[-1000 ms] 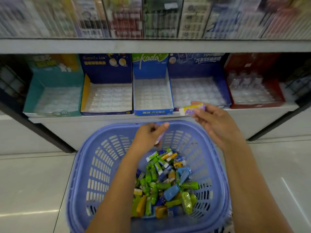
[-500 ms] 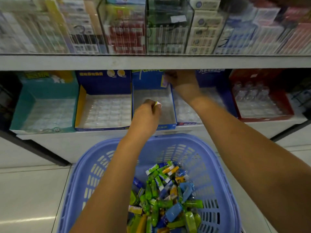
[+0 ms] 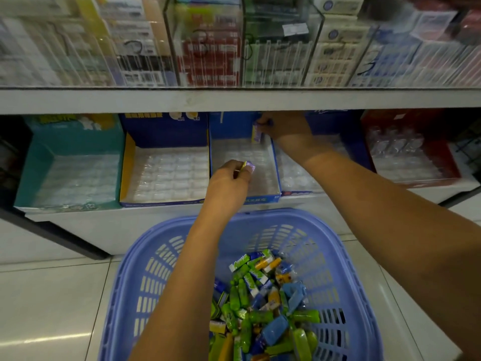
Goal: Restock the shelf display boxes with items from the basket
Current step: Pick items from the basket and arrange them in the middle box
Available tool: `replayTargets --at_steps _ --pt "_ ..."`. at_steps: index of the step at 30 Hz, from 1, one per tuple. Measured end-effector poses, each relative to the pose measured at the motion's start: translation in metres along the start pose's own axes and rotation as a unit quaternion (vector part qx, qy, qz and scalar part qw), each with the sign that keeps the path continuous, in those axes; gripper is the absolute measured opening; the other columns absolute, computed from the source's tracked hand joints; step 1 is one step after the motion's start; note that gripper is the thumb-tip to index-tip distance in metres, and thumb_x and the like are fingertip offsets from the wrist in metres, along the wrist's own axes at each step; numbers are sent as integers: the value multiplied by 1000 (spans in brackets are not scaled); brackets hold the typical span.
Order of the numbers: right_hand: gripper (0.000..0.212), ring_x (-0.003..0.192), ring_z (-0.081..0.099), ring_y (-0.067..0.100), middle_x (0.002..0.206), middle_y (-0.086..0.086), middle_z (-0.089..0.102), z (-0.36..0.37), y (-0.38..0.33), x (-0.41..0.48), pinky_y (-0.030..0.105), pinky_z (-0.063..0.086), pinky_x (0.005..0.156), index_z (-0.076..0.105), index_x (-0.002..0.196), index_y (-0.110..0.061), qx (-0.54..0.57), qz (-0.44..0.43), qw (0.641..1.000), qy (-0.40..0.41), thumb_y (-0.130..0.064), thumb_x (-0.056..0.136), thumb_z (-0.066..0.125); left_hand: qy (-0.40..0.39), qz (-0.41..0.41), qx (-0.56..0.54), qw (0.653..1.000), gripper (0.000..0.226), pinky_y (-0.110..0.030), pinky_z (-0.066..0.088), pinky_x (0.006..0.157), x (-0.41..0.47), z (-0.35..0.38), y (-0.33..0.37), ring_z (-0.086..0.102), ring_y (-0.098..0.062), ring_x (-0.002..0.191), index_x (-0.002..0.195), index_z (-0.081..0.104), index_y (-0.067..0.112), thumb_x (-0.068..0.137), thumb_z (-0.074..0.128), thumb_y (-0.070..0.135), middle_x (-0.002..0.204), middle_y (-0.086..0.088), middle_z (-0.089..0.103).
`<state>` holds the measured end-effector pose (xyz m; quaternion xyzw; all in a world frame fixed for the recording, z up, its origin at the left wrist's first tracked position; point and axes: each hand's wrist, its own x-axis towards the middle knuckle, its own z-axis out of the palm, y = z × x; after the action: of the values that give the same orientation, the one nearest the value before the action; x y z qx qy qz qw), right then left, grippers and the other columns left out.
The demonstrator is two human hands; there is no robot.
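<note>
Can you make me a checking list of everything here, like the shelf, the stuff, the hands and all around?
Surface: white shelf carrying a row of open display boxes; tiled floor below.
Job's things: purple basket of loose packets; middle blue box with a clear tray inside.
Clutter: nothing seen.
Hands: left hand pinches front packet over the middle blue box; right hand holds back packet upright at its rear.
Cables: nothing seen.
Surroundings: glass-fronted upper shelf of cartons, blurred.
</note>
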<state>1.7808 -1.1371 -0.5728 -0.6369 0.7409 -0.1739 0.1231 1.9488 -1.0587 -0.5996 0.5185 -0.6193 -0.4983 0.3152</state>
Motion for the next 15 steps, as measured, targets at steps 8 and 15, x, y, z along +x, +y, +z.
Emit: replayTargets --at_steps 8,15 --pt "25 89 63 17 106 11 68 -18 -15 -51 22 48 82 63 114 -14 209 11 978 -24 -24 90 60 16 -18 -105 994 13 -15 45 57 0 -7 6 54 -14 70 101 61 15 95 55 23 80 -4 61" --pt "15 68 67 3 80 4 70 -16 -8 -78 14 53 67 68 93 -2 456 20 889 -38 0 79 71 88 53 -69 992 26 -23 54 69 -1 0 19 65 -9 77 111 58 9 89 65 22 92 -6 68"
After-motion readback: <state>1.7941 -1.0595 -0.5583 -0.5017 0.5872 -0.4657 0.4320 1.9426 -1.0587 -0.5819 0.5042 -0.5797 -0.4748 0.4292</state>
